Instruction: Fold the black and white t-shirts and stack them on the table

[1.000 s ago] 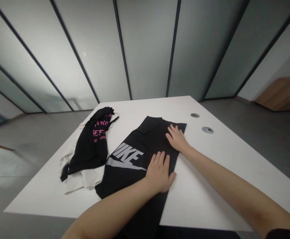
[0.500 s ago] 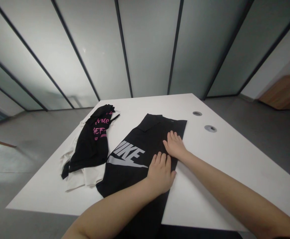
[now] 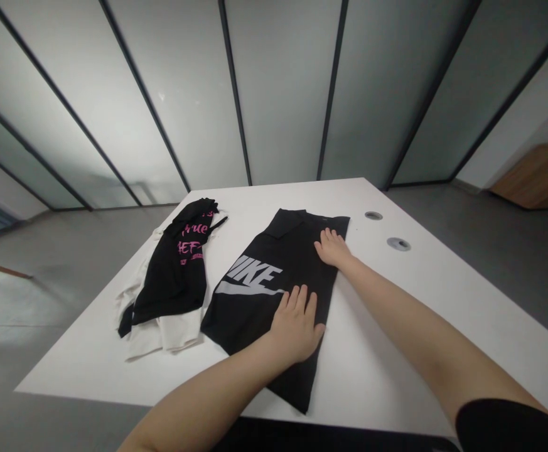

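Observation:
A black T-shirt (image 3: 302, 257) with a grey NIKE print lies on the white table, partly folded, with one sleeve laid across its upper left. My left hand (image 3: 297, 326) rests flat on its lower part, just below the print, fingers spread. Higher up, near the right edge and collar, my right hand (image 3: 333, 247) presses flat with its fingers out. Neither hand grips the cloth. My left forearm hides part of the shirt's lower edge.
Left of the shirt lies a black garment with pink lettering (image 3: 174, 276) on top of white cloth (image 3: 179, 333). Two round grommets (image 3: 398, 243) sit in the white table (image 3: 434, 301) at right. Frosted glass panels (image 3: 283, 94) stand behind it.
The T-shirt has slid away from me, and its bottom hem now lies on the table. My right hand has moved farther up the shirt; my left hand has shifted slightly left.

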A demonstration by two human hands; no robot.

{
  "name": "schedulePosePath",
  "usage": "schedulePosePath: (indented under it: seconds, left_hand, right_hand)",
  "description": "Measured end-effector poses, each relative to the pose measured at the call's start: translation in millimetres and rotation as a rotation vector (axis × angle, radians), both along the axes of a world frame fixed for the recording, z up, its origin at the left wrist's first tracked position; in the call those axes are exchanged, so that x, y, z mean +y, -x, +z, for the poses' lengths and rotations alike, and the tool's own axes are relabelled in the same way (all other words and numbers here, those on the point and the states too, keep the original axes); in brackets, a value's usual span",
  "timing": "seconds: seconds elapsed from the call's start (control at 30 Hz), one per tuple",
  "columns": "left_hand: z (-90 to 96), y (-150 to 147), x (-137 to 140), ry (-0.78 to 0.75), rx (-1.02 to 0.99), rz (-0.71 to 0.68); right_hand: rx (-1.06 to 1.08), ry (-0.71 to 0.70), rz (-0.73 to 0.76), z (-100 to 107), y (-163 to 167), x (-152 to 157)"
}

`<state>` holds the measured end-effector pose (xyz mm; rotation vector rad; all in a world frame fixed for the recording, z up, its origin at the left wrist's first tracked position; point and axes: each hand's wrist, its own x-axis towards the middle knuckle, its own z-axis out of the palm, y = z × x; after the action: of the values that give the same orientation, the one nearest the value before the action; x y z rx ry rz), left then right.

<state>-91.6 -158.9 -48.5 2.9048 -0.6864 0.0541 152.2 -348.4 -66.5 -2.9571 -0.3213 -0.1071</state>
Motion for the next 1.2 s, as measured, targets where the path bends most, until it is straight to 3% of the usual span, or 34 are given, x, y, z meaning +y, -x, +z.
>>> schedulePosePath:
  seconds: [0.13, 0.3, 0.4, 0.53, 0.67, 0.8, 1.0, 1.2]
  left_hand:
    - [0.7, -1, 0, 0.011, 0.004, -0.008]
    - [-2.5, -8, 2, 0.032, -0.028, -0.026]
    - [-1.9, -13, 2, 0.039, -0.041, -0.022]
    - [1.8, -17, 1, 0.049, -0.035, -0.025]
    - [5.3, -17, 0, 0.052, -0.019, -0.011]
    - [9.3, -15, -1, 0.044, -0.055, 0.0]
    - [11.7, -12, -3, 0.044, -0.081, -0.044]
    - [7.8, -14, -1, 0.065, -0.038, -0.047]
  right_hand:
    - [-0.029, -0.023, -0.01, 11, -7, -3]
    - [-0.256, -0.25, 0.066, 21, 12, -10]
    - [-0.287, -0.338, 0.119, 30, 27, -12]
    - [-0.167, -0.205, 0.044, 34, 46, 5]
    - [-0.059, -0.033, -0.055, 19, 62, 33]
    - [0.019, -0.004, -0.119, 5, 66, 47]
    - [0.057, -0.004, -0.122, 4, 47, 42]
    - [0.077, 0.042, -0.054, 11, 2, 19]
